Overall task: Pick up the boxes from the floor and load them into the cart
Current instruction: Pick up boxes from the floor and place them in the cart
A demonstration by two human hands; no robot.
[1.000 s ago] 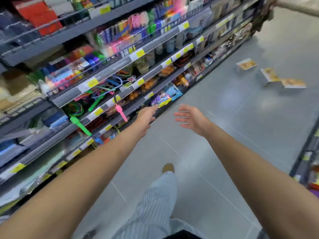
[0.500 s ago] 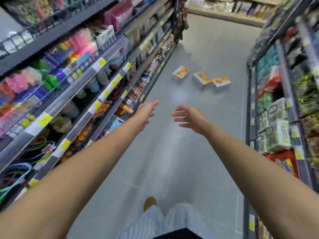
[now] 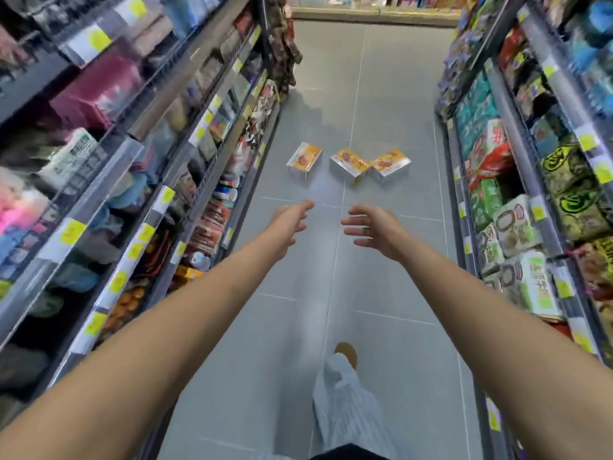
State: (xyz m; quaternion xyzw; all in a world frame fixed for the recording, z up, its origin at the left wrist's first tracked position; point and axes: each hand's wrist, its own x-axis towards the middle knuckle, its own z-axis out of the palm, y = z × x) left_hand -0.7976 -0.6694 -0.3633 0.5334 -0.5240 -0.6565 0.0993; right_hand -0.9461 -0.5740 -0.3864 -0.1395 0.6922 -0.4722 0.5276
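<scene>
Three silver boxes with orange-yellow tops lie on the grey aisle floor ahead: a left box (image 3: 304,160), a middle box (image 3: 350,165) and a right box (image 3: 390,165); the middle and right ones touch at a corner. My left hand (image 3: 288,224) and my right hand (image 3: 376,230) are both stretched forward, empty, fingers spread and relaxed, well short of the boxes. No cart is in view.
Stocked shelves line both sides of the aisle, the left shelving (image 3: 185,151) and the right shelving (image 3: 504,180). The grey tiled floor (image 3: 331,293) runs between them. My striped trouser leg (image 3: 341,400) and tan shoe (image 3: 346,351) show below.
The view has swung from the left shelves to face straight down the aisle. The boxes now lie centred ahead and closer. Both hands stay outstretched and empty.
</scene>
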